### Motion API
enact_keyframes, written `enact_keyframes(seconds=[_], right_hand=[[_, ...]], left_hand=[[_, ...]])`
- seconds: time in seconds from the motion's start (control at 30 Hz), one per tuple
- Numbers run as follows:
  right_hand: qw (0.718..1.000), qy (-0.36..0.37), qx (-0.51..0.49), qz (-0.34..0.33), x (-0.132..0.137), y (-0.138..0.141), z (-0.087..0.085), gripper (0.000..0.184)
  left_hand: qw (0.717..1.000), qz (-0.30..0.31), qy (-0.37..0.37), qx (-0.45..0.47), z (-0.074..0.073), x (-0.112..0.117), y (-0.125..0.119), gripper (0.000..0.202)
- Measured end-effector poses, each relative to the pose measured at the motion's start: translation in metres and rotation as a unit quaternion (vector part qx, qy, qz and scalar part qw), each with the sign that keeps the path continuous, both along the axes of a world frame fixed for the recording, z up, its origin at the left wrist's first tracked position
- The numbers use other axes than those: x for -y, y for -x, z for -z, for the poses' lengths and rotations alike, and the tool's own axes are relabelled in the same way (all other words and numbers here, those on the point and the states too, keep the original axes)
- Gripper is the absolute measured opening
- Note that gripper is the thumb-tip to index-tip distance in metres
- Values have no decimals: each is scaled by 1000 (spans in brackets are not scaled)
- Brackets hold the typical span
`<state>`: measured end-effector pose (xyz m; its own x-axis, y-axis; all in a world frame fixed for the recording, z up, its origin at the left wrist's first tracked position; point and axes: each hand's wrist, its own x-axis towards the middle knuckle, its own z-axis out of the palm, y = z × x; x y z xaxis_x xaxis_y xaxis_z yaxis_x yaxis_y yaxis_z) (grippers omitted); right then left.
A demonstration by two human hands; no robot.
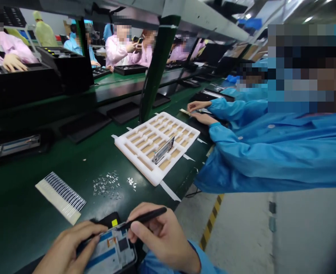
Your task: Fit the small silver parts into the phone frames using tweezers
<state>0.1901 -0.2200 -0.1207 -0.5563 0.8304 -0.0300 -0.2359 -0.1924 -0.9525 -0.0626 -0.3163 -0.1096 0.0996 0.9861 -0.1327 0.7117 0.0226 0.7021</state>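
At the bottom edge my left hand presses its fingers on an open phone body with blue and white parts inside, which rests in a black holder. My right hand is closed in a pinch around thin black tweezers, whose tip points at the phone's upper edge near a small yellow tag. Just beyond lie several tiny metal parts scattered on the green bench.
A striped label strip lies to the left. A white foam tray with tan pads and a metal piece sits ahead. A co-worker in a blue coat leans on the bench at right. Black trays and other workers line the far side.
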Motion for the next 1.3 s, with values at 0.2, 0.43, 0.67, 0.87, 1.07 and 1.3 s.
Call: enact_keyframes(seconds=[0.2, 0.43, 0.67, 0.87, 1.07, 1.3], right_hand=[[992, -54, 106, -44, 11, 17, 5, 17], [982, -90, 162, -31, 9, 20, 4, 13], [982, -87, 164, -19, 11, 20, 7, 15], [985, -101, 140, -5, 14, 21, 7, 13], [982, -126, 139, 11, 15, 21, 7, 10], [974, -170, 148, 28, 16, 22, 5, 9]], left_hand=[[997, -21, 46, 59, -8, -8, -11, 32], [999, -38, -6, 38, -5, -5, -14, 31], [998, -39, -23, 35, -5, -6, -16, 30], [998, -49, -22, 29, 2, -5, -18, 25], [995, -89, -11, 32, 12, -2, -25, 19], [997, -72, 26, 17, 12, -3, -21, 20]])
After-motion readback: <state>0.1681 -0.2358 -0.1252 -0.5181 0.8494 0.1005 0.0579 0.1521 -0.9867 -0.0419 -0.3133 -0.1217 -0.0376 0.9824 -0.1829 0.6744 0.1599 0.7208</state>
